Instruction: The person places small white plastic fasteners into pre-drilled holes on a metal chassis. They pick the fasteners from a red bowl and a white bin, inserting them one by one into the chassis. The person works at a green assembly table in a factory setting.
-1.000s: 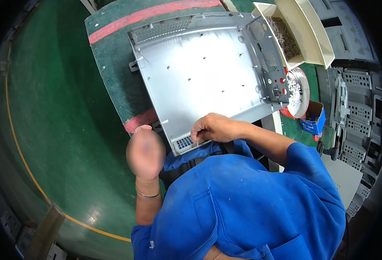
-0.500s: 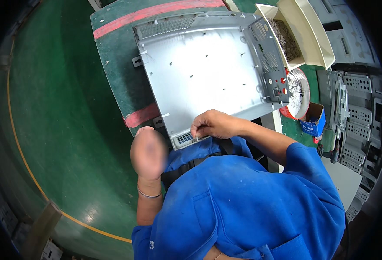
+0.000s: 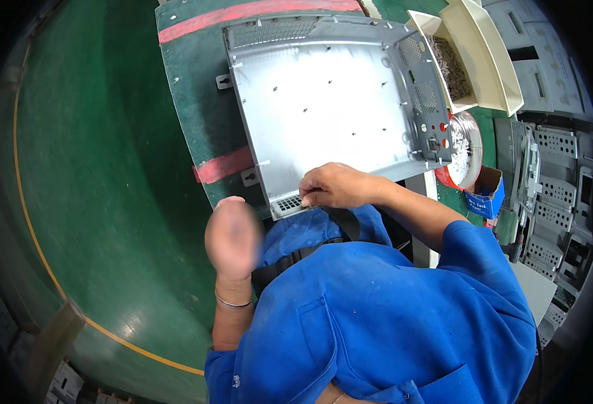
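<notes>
Vs earlier frames: metal chassis (image 3: 330, 108) sits a bit further up/right in view, its near edge now closer to the person's chest; right hand (image 3: 337, 186) is at about the same spot on the near edge; left hand (image 3: 233, 237) stays raised at the lower-left corner of the chassis, blurred in all frames.

Now: 1 grey sheet-metal chassis, open tray shape, lying flat on a green work table (image 3: 195, 81) w/ red stripes. Perforated vents along its far wall and right wall; small vent grille (image 3: 288, 203) at the near-left corner. Right hand rests on the near rim just right of that grille, fingers curled down and pinched at the edge; looks like gripping the rim or sth small there, can't tell which. Left hand is up just left of the grille, near the table edge, blurred, so finger state can't be told; thin bracelet (image 3: 232, 303) on that wrist.

Counts: 1 chassis, 2 hands, 1 person in blue work shirt (image 3: 377, 316). 2 cream plastic bins (image 3: 492, 54) at top right, the nearer one w/ small dark screws/parts. 1 round clear tub w/ red rim (image 3: 463, 145) of small silver parts just right of the chassis. 1 small blue box (image 3: 485, 195) below it. Stack of grey metal panels (image 3: 552, 175) far right, several, exact no. unclear. Green floor w/ yellow line (image 3: 41, 256) at left.
</notes>
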Demonstrator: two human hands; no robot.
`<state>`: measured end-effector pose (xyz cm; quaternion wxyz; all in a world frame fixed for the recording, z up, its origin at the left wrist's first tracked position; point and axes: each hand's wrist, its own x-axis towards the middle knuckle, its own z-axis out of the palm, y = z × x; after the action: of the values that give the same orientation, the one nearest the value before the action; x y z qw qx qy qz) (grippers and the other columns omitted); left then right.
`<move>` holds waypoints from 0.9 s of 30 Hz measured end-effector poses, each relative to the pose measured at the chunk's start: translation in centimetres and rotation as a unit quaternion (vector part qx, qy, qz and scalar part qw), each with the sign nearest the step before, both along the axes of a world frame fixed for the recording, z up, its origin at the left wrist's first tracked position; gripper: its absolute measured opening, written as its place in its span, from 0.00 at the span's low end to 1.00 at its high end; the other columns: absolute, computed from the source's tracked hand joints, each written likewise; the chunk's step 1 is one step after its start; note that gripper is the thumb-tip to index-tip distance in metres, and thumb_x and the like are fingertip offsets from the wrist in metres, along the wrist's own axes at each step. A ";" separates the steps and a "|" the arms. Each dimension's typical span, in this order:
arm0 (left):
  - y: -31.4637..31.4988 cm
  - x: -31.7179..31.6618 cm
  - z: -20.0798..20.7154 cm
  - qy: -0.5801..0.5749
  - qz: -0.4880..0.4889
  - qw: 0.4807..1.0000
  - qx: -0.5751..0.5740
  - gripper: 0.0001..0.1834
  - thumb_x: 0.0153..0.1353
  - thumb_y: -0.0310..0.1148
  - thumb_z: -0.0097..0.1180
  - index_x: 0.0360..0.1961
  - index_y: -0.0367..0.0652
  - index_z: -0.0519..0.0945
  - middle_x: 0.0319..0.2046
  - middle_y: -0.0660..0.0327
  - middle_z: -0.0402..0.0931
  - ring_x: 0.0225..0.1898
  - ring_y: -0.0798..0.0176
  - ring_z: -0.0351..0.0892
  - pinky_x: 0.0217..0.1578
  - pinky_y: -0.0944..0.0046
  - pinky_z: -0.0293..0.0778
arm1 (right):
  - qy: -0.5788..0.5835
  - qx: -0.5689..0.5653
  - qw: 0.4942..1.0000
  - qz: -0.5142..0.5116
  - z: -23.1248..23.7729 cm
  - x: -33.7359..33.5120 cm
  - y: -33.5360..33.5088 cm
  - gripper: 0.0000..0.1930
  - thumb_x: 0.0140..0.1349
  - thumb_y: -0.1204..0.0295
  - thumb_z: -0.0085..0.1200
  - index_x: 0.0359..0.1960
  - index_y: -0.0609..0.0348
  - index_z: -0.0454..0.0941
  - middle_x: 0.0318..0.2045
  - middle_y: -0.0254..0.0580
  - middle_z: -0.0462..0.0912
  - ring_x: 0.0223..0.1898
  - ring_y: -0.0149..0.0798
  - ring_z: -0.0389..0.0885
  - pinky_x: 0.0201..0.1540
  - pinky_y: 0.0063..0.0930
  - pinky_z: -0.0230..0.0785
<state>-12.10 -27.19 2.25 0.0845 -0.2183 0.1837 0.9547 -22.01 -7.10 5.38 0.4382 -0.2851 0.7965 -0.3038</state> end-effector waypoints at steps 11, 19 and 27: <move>1.7 0.4 2.2 0.030 -0.043 0.994 -0.098 0.16 0.60 0.32 0.36 0.43 0.30 0.66 0.13 0.64 0.63 0.08 0.78 0.51 0.08 0.80 0.49 | 0.007 -0.004 1.000 0.011 0.4 0.2 -0.4 0.11 0.52 0.64 0.48 0.27 0.59 0.73 0.21 0.45 0.75 0.26 0.45 0.74 0.31 0.34 0.64; 3.2 0.0 3.0 0.042 -0.078 0.984 -0.153 0.18 0.61 0.33 0.36 0.45 0.29 0.63 0.12 0.65 0.61 0.08 0.79 0.50 0.07 0.81 0.49 | 0.089 0.009 0.995 -0.034 0.0 1.6 -0.3 0.08 0.51 0.65 0.49 0.27 0.56 0.70 0.23 0.43 0.72 0.29 0.44 0.73 0.29 0.34 0.63; 5.6 -1.6 4.0 0.048 -0.143 0.968 -0.198 0.23 0.60 0.35 0.37 0.50 0.25 0.58 0.12 0.66 0.61 0.10 0.80 0.51 0.10 0.82 0.50 | 0.042 -0.252 0.926 -0.277 1.9 4.6 0.6 0.09 0.52 0.66 0.49 0.28 0.58 0.69 0.21 0.40 0.70 0.21 0.40 0.68 0.24 0.28 0.61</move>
<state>-13.72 -21.63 6.28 0.1662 -0.1559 0.4027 0.8865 -17.42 -6.48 7.29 0.2162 -0.1663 0.7586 -0.5917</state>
